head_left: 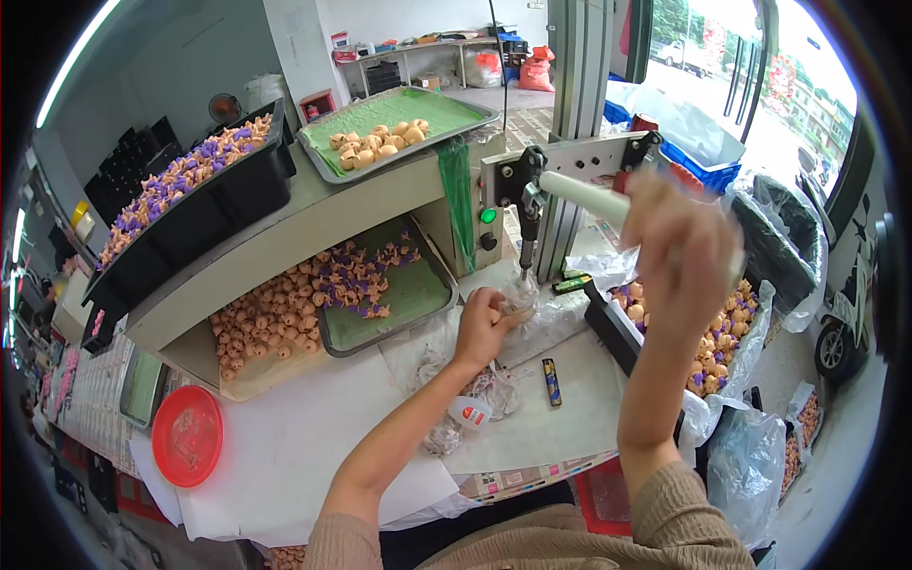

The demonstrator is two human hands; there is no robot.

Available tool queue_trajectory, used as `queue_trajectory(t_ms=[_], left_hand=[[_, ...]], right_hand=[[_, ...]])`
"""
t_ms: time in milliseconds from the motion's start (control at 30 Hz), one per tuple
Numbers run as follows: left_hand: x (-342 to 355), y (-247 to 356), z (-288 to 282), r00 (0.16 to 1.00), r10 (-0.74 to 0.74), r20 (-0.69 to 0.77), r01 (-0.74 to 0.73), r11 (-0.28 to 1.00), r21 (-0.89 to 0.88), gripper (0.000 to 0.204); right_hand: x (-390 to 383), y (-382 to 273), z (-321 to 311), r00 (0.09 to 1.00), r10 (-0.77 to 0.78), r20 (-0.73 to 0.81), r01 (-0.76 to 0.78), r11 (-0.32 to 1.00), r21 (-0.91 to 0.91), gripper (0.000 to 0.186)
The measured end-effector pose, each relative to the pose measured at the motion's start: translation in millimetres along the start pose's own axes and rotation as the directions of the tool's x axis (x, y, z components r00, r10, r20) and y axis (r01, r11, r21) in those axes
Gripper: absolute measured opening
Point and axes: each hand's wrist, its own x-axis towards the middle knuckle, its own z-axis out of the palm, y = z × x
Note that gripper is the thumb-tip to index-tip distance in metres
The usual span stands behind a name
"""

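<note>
Gripping the white lever handle of a small bench press, the right hand is raised and motion-blurred, its grip clenched around the handle's outer end. The left hand rests on the bench below the press's vertical ram, its grip pinched on a small clear plastic packet held directly under the ram tip; what the packet contains cannot be told. Crumpled clear bags lie on the bench beside the left forearm, and a dark lighter lies just right of them. A grey tray with a green liner, to the left of the press, holds orange and purple pieces that spill onto the surface beside it. On the raised shelf above, a second green-lined tray carries a small heap of tan pieces, and a black bin beside it is filled with orange and purple pieces. A bag-lined black bin of similar pieces stands at the right, partly behind the right forearm. A red round lid lies at the bench's left edge.
</note>
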Motion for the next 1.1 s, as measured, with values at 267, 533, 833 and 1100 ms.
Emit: queue_trajectory(t_ms=[267, 533, 833, 1100], left_hand=[[-55, 26, -110, 0.691, -0.556, 0.463, 0.616, 0.116, -0.779, 0.018], [-140, 24, -170, 0.725, -0.51, 0.463, 0.539, 0.001, -0.843, 0.031], [-212, 8, -188, 0.763, -0.497, 0.413, 0.378, -0.176, -0.909, 0.038], [-225, 11, -184, 0.706, -0.589, 0.393, 0.374, -0.161, -0.913, 0.039]], right_hand=[[-144, -4, 34, 0.923, 0.374, -0.089, -0.378, 0.84, -0.39, 0.039], [-251, 17, 120, 0.682, 0.625, 0.38, -0.358, 0.738, -0.572, 0.036], [-240, 5, 148, 0.496, 0.778, 0.386, -0.43, 0.606, -0.669, 0.04], [-251, 2, 156, 0.605, 0.746, 0.278, -0.491, 0.624, -0.608, 0.039]])
